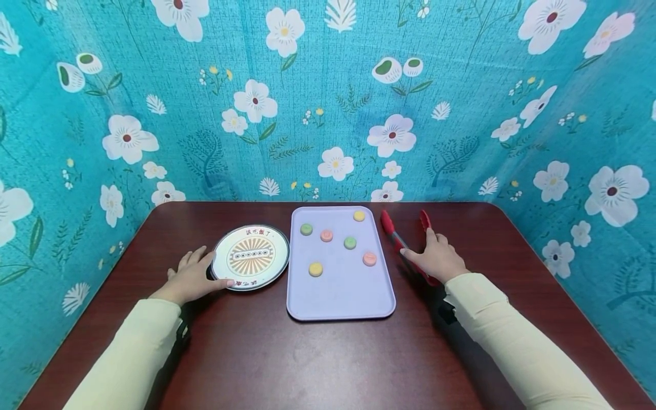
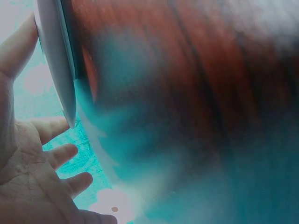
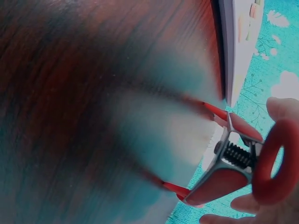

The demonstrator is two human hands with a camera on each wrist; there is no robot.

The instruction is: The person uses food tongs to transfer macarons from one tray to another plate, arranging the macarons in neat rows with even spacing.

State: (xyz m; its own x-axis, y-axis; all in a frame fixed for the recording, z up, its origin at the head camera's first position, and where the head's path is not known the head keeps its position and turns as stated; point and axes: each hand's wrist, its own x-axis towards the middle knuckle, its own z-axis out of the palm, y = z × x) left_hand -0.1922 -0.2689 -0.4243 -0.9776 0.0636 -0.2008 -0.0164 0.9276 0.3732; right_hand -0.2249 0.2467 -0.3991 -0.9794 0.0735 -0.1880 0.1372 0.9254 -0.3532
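Observation:
In the head view my left hand (image 1: 189, 277) is at the near left rim of a round white plate (image 1: 271, 250) with a sunburst print and red characters. The thumb (image 2: 21, 49) lies along the plate's upper side and the index fingertip is right at its edge; the other fingers are spread. My right hand (image 1: 438, 259) is over a pair of red-tipped tongs (image 1: 392, 230), fingers spread to either side. The tongs' arms stand apart, and a red ring (image 3: 275, 163) at their spring end is by the palm. Part of the tongs is hidden under the hand.
Between the hands lies a pale purple tray (image 1: 340, 299) with several small round pieces: yellow (image 1: 315, 269), green (image 1: 350, 243) and pink (image 1: 369, 258). All lie on a dark brown wooden table (image 1: 246, 353). A teal flowered cloth (image 1: 318, 114) hangs behind and around it.

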